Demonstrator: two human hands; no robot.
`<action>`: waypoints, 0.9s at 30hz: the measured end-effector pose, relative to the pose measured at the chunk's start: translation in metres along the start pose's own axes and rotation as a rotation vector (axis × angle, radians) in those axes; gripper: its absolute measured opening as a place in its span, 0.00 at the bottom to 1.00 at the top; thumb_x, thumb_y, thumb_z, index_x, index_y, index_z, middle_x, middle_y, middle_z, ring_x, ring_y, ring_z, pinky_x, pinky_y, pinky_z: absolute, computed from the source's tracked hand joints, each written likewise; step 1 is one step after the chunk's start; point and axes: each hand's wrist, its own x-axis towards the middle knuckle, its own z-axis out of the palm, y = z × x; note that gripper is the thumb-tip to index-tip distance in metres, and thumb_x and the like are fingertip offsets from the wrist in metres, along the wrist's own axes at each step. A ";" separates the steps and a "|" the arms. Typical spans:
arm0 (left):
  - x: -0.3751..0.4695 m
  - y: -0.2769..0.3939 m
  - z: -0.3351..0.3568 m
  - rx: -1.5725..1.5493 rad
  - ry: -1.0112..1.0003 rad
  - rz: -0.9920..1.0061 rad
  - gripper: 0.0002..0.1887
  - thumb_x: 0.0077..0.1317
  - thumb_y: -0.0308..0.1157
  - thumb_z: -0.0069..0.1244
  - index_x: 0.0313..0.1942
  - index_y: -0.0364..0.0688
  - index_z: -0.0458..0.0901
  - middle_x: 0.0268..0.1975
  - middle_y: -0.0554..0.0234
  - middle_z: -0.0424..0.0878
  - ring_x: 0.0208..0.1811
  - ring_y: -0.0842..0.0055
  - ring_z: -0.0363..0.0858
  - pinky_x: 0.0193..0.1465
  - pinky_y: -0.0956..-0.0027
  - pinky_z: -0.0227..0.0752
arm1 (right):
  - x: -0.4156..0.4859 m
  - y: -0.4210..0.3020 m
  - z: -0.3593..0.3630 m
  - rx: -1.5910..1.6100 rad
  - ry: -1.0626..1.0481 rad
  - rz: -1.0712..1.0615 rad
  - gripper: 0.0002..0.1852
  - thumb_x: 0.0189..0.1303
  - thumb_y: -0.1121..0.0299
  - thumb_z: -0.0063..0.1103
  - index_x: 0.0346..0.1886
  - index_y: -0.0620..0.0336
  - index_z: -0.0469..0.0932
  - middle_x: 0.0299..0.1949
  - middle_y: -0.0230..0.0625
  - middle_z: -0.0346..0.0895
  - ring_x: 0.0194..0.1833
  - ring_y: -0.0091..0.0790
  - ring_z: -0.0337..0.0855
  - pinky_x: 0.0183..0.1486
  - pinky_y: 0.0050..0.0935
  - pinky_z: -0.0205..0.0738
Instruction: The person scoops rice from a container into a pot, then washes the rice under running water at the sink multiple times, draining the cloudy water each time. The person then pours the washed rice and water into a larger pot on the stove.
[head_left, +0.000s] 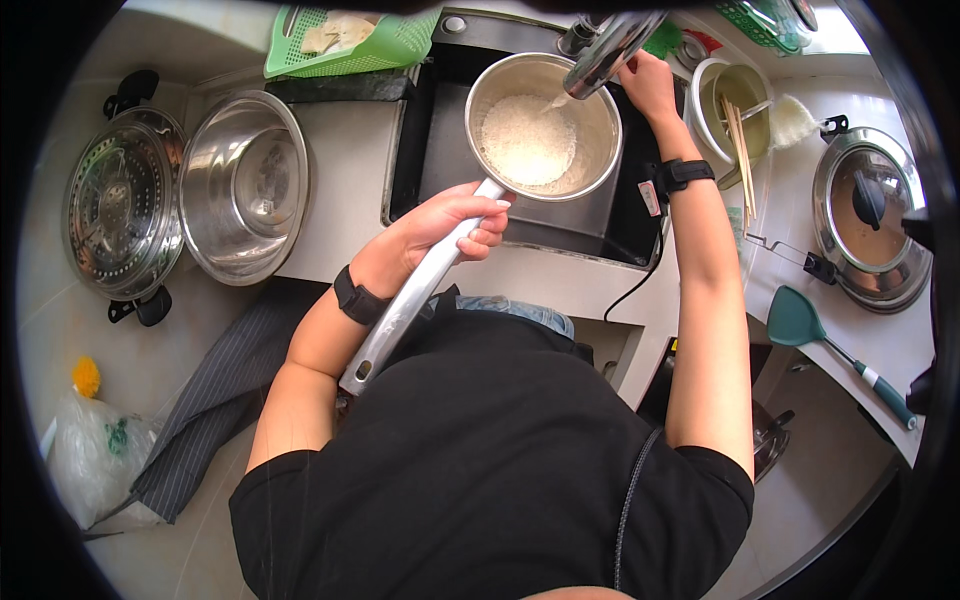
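My left hand (457, 225) grips the long metal handle of a saucepan (544, 191), close to where the handle meets the pot. Whitish grains, probably rice, lie in the bottom of the pot (529, 139). The saucepan is above a dark sink (450, 172). A chrome faucet (600, 67) reaches over the pot's rim, and a thin stream of water falls from it into the pot. My right hand (649, 82) is beside the faucet, behind its spout, with the fingers bent; whether they hold a lever is hidden.
To the left stand a steel bowl (296, 225) and a perforated steamer pan (124, 202). A green basket (360, 60) is behind the sink. On the right are a container (705, 120) with chopsticks (739, 150), a lidded pot (870, 210) and a green spatula (795, 319).
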 end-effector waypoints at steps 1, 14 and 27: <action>0.000 0.000 0.000 0.008 0.015 0.003 0.06 0.65 0.26 0.45 0.39 0.39 0.66 0.24 0.68 0.67 0.19 0.88 0.63 0.16 0.86 0.58 | -0.001 -0.001 0.000 -0.008 -0.004 0.009 0.15 0.53 0.59 0.59 0.30 0.64 0.78 0.26 0.47 0.78 0.29 0.48 0.80 0.33 0.36 0.72; 0.001 0.000 -0.001 0.028 0.007 -0.015 0.07 0.64 0.25 0.45 0.39 0.40 0.64 0.24 0.69 0.66 0.19 0.88 0.62 0.15 0.86 0.56 | -0.009 -0.012 -0.005 -0.033 -0.015 0.011 0.15 0.54 0.58 0.58 0.31 0.63 0.78 0.27 0.47 0.79 0.32 0.49 0.80 0.35 0.37 0.73; 0.026 0.019 -0.010 0.056 -0.057 0.023 0.10 0.64 0.22 0.44 0.44 0.36 0.64 0.24 0.69 0.66 0.20 0.88 0.63 0.15 0.87 0.59 | -0.060 -0.106 -0.068 0.249 0.063 0.173 0.12 0.56 0.66 0.61 0.39 0.64 0.80 0.32 0.38 0.82 0.34 0.27 0.83 0.39 0.22 0.74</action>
